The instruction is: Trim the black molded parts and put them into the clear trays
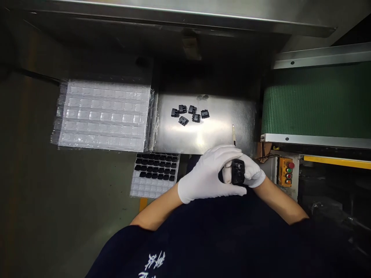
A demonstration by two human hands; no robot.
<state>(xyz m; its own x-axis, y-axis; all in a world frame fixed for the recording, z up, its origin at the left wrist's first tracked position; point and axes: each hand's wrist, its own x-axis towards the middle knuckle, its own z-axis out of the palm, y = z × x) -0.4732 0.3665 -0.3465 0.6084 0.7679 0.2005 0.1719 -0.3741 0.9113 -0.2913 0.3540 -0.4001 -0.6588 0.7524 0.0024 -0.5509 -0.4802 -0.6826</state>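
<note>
The gloved left hand [204, 175] and right hand [251, 172] are pinching a black plastic part [238, 172], half hiding it. A steel plate [220, 135] is shining at twelve o'clock.

Black molded part [238, 172] at lower center partly hidden by the left white cotton glove [205, 175]; exact form unconfirmed. Slim tool [233, 134] above it too small to identify, possibly a craft knife. Green conveyor belt [315, 100] cut off by right frame edge.

Diffuse light from above, brightest as glare on the steel plate [203, 135] and the white gloves [207, 173]. The floor [43, 185] is dim; deep shadow lies beneath the overhang [116, 38]. Frame edges are bowed by wide-angle distortion; fine detail appears slightly soft.
</note>
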